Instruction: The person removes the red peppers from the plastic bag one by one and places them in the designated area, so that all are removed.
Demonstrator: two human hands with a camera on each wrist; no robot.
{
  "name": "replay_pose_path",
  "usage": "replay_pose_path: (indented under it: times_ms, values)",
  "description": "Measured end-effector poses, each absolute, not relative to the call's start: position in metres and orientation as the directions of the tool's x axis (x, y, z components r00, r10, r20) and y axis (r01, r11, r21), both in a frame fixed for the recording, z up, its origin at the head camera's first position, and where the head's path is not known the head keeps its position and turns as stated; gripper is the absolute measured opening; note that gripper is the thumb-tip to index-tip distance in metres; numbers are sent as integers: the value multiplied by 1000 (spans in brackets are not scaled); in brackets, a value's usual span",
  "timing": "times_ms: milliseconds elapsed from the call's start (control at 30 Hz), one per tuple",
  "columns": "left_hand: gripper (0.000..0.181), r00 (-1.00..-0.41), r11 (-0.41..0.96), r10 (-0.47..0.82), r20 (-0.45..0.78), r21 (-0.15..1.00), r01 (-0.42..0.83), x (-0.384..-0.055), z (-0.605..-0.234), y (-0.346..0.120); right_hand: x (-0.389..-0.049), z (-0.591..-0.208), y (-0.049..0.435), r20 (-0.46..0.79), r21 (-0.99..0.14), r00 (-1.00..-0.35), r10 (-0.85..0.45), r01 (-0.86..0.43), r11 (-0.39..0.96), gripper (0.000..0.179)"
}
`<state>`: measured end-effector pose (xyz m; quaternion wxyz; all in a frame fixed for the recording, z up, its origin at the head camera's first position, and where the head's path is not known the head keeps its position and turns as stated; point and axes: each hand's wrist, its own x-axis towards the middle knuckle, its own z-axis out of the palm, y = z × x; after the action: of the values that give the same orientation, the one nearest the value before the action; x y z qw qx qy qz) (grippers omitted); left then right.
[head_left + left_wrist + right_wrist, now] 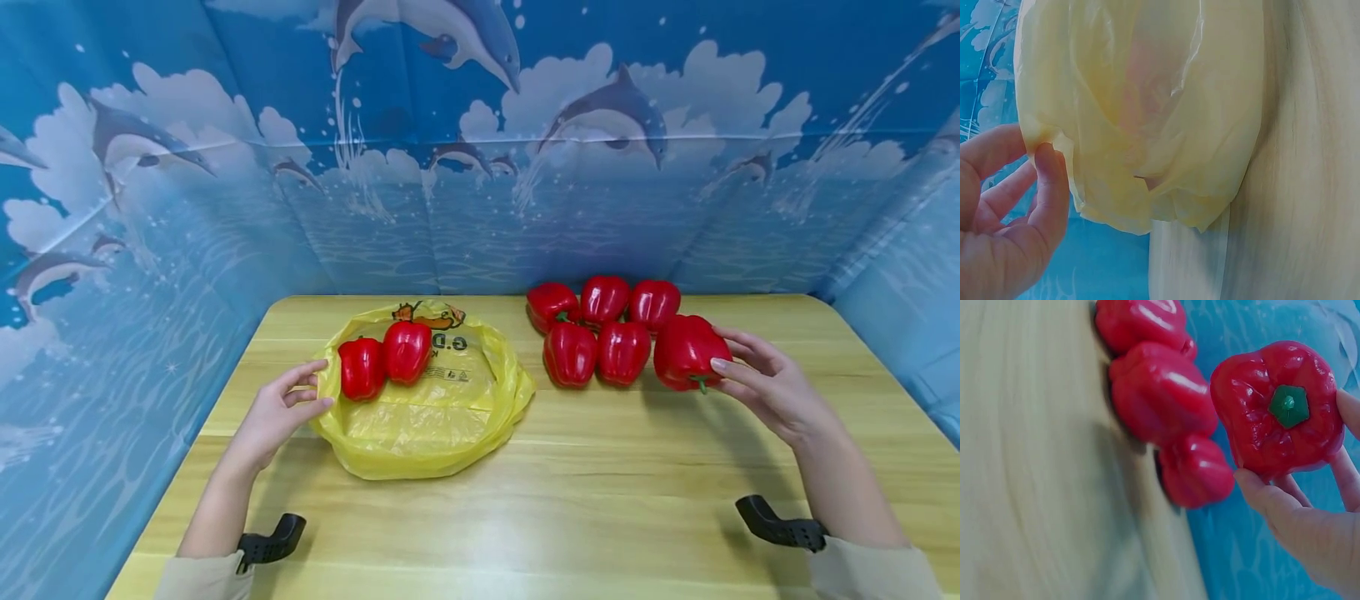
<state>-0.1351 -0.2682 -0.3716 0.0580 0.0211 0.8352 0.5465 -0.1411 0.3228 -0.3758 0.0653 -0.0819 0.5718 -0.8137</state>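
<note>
My left hand [272,417] pinches the left rim of a yellow plastic bag [420,433] between thumb and finger; the left wrist view shows the thin film caught at the fingertips [1046,153]. The bag lies spread with its mouth facing up, and two red bell peppers [408,353] sit inside at its left. On the right, my right hand [780,396] grips another red bell pepper [684,350], raised off the table. Its green stem [1289,406] faces the right wrist camera, with fingers and thumb around its sides.
Several more red bell peppers [624,353] stand in two rows at the back right of the wooden table [570,500], left of the held one. A blue dolphin-print curtain [480,217] encloses the table's back and sides.
</note>
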Motion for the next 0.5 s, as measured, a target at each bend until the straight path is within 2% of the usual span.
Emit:
replay_pose_path:
  times_ms: [233,500]
  values:
    - [58,-993,397,96,-74,917,-30,-135,-372,-268,-140,-391,333,18,-938,-981,-195,50,-343,40]
    - [59,-992,385,105,-74,922,-28,-139,-370,-269,-138,-405,333,22,-939,-985,-169,38,-341,40]
